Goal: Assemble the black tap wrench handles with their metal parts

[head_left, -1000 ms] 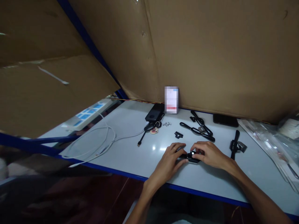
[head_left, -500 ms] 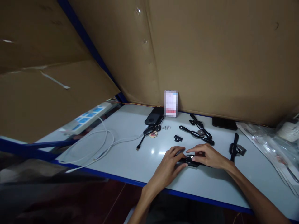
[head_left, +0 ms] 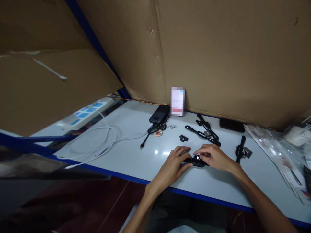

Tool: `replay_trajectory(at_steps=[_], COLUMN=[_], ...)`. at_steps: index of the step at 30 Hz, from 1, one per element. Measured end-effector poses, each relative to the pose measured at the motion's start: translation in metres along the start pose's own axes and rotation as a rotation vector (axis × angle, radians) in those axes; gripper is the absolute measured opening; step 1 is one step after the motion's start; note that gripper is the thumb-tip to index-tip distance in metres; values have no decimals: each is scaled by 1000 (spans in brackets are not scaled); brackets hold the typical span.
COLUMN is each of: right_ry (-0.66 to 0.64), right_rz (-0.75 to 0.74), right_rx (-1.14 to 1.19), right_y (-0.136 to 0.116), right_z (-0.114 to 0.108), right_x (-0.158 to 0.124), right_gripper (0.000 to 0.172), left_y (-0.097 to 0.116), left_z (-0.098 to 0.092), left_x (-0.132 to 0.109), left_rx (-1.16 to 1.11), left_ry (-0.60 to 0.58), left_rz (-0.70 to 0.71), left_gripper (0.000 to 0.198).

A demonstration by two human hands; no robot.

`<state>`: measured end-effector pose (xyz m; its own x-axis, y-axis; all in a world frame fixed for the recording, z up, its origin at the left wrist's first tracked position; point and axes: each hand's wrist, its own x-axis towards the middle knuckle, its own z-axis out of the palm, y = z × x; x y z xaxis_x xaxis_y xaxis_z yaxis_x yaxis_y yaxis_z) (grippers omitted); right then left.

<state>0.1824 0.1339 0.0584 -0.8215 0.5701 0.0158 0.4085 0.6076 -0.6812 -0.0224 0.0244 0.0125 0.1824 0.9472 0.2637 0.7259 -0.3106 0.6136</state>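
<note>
A black spokeshave lies near the table's front edge between my hands. My left hand grips its left end, with thumb and fingers closed around the handle. My right hand is over its right part, thumb and fingertips pinched at a small shiny metal piece in the middle; the right handle is mostly hidden beneath that hand. Behind them lie another black spokeshave and a similar one, with a flat dark blade between. A small black cap piece sits left of these.
To the right lies a spokeshave with a blade, then clear plastic packages. A phone lies at the back. Small silver screws, a black power bank and a white cable are leftward. A cardboard wall stands behind.
The camera view has shifted slightly, so everything sits a little higher in the picture. My right fingertips have closed in on the middle of the spokeshave; my left hand keeps its grip.
</note>
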Motion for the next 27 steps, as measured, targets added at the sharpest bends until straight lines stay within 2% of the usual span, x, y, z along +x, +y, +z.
replay_trajectory(at_steps=[5, 10, 14, 20, 23, 27], right_ry=[-36, -74, -43, -10, 27, 38], right_rz=[22, 18, 26, 62, 101, 63], right_rx=[5, 9, -40, -233, -320, -353], right_y=[3, 6, 1, -11, -15, -16], right_z=[-7, -5, -4, 3, 10, 17], right_x=[-4, -4, -3, -6, -9, -11], right_gripper=[21, 32, 19, 17, 10, 6], left_y=[1, 0, 0, 3, 5, 7], left_z=[-2, 0, 0, -2, -3, -4], left_x=[1, 0, 0, 1, 1, 1], left_rx=[-1, 0, -7, -8, -4, -5], left_ry=[-4, 7, 11, 1, -11, -10], left_rz=[5, 9, 5, -10, -10, -14], left_gripper=[13, 15, 14, 15, 15, 16])
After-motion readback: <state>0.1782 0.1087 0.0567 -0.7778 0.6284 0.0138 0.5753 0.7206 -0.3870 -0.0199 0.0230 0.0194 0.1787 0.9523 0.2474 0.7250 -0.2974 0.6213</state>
